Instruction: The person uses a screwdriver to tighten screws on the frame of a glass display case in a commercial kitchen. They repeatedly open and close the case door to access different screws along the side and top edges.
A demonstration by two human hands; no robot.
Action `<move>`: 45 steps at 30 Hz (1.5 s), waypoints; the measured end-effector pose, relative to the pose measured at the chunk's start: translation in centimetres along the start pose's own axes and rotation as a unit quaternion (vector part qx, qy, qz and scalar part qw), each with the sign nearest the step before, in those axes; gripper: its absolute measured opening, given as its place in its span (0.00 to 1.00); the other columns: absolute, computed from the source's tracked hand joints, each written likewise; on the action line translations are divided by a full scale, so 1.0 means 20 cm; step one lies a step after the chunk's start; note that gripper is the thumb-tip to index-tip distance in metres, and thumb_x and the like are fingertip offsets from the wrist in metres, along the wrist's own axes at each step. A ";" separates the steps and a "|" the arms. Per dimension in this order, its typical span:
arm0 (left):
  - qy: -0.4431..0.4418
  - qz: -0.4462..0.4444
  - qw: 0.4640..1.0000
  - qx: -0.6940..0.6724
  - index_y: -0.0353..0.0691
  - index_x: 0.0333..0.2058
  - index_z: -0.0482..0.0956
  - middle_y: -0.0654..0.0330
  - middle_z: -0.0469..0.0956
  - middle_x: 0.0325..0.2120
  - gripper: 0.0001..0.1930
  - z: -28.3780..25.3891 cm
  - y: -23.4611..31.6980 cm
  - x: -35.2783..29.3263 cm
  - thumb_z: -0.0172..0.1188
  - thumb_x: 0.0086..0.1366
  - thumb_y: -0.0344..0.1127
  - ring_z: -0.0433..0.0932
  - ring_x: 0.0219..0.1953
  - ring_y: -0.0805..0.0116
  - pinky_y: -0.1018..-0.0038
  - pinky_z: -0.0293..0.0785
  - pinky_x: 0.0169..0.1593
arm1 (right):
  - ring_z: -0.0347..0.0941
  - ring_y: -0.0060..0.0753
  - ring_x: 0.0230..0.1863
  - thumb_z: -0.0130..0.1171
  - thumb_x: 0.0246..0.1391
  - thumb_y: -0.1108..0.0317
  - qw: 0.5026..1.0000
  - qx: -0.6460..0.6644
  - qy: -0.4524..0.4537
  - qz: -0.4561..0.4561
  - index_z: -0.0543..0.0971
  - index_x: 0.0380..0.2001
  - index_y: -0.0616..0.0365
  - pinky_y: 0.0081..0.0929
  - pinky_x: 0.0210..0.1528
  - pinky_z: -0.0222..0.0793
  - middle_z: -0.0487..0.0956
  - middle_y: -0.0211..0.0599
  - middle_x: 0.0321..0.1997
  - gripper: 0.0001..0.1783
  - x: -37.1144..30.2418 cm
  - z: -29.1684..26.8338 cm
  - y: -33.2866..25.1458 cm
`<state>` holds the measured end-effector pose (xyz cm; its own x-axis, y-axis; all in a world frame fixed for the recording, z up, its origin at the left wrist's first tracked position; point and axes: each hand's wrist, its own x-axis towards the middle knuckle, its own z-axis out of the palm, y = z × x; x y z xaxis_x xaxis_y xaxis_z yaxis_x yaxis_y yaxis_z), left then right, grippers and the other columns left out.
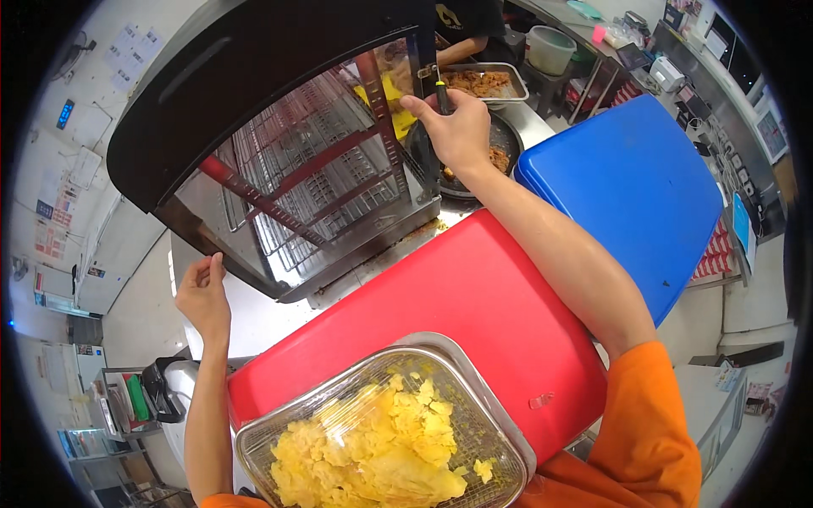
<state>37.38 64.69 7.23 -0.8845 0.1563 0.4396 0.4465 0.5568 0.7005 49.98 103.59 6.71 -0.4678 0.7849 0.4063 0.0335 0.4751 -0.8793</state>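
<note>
A black food warmer cabinet [254,93] with glass sides stands in front of me, and wire racks [322,144] show inside it. My right hand [457,131] is closed on a slim black handle [442,100] with a yellow end, beside the cabinet's right corner post. At the lower left edge of the cabinet is my left hand [203,292], its thumb and fingers pinched together; what they hold, if anything, is hidden. Nearest to me, a metal tray [508,436] with a wire rack holds yellow crumbly food [364,444] beneath a clear cover.
The tray rests on a red lid or board [423,292], with a blue lid [622,190] to its right. Behind the cabinet are a dark round pan [508,135] and a metal tray of browned food [483,83]. A person's arm [461,51] reaches in there. A whitish bucket [550,49] stands farther back.
</note>
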 end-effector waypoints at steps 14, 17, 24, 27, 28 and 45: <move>0.004 0.008 1.000 -0.002 0.28 0.35 0.81 0.58 0.82 0.26 0.12 0.01 0.00 0.00 0.67 0.63 0.34 0.82 0.29 0.74 0.80 0.77 0.37 | 0.79 0.37 0.27 0.74 0.46 0.52 1.000 -0.016 -0.022 -0.010 0.76 0.27 0.62 0.33 0.34 0.71 0.80 0.42 0.23 0.24 0.01 -0.03 -0.05; 0.007 0.014 1.000 -0.008 0.28 0.34 0.81 0.58 0.82 0.26 0.12 0.02 0.00 -0.01 0.68 0.63 0.35 0.82 0.29 0.74 0.80 0.77 0.36 | 0.78 0.37 0.26 0.74 0.46 0.52 1.000 -0.012 -0.018 -0.011 0.77 0.26 0.62 0.33 0.33 0.71 0.80 0.43 0.23 0.23 0.00 -0.03 -0.04; -0.019 -0.018 1.000 0.005 0.27 0.32 0.81 0.59 0.81 0.23 0.17 -0.02 0.00 0.01 0.67 0.63 0.40 0.79 0.26 0.75 0.80 0.75 0.35 | 0.78 0.37 0.25 0.74 0.46 0.53 0.999 -0.028 -0.001 -0.028 0.78 0.26 0.63 0.33 0.33 0.70 0.80 0.43 0.22 0.23 0.00 -0.01 -0.04; -0.104 -0.120 0.986 0.045 0.27 0.31 0.81 0.58 0.80 0.23 0.23 -0.03 -0.07 0.02 0.65 0.64 0.49 0.78 0.24 0.74 0.79 0.75 0.35 | 0.78 0.40 0.25 0.74 0.46 0.53 1.000 -0.029 -0.006 -0.004 0.78 0.26 0.64 0.34 0.33 0.70 0.80 0.44 0.22 0.23 0.01 -0.03 -0.05; -0.156 -0.172 0.972 0.040 0.27 0.32 0.81 0.58 0.80 0.23 0.25 -0.03 -0.16 0.04 0.64 0.64 0.52 0.78 0.24 0.73 0.77 0.76 0.36 | 0.79 0.42 0.27 0.73 0.47 0.52 1.000 -0.021 -0.001 -0.022 0.78 0.26 0.64 0.35 0.34 0.71 0.80 0.46 0.23 0.23 0.00 -0.02 -0.04; -0.393 -0.342 0.847 0.101 0.29 0.29 0.78 0.56 0.74 0.21 0.11 0.27 -0.73 0.00 0.57 0.66 0.33 0.74 0.23 0.68 0.69 0.72 0.29 | 0.77 0.40 0.26 0.73 0.46 0.49 0.998 -0.032 0.021 -0.044 0.80 0.26 0.62 0.35 0.35 0.70 0.80 0.42 0.23 0.24 0.01 0.00 0.03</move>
<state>30.09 61.05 -5.96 -0.7794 0.1910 -0.5967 -0.1692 0.8528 0.4941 49.90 103.98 6.29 -0.4337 0.7549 0.4920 0.0518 0.5660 -0.8228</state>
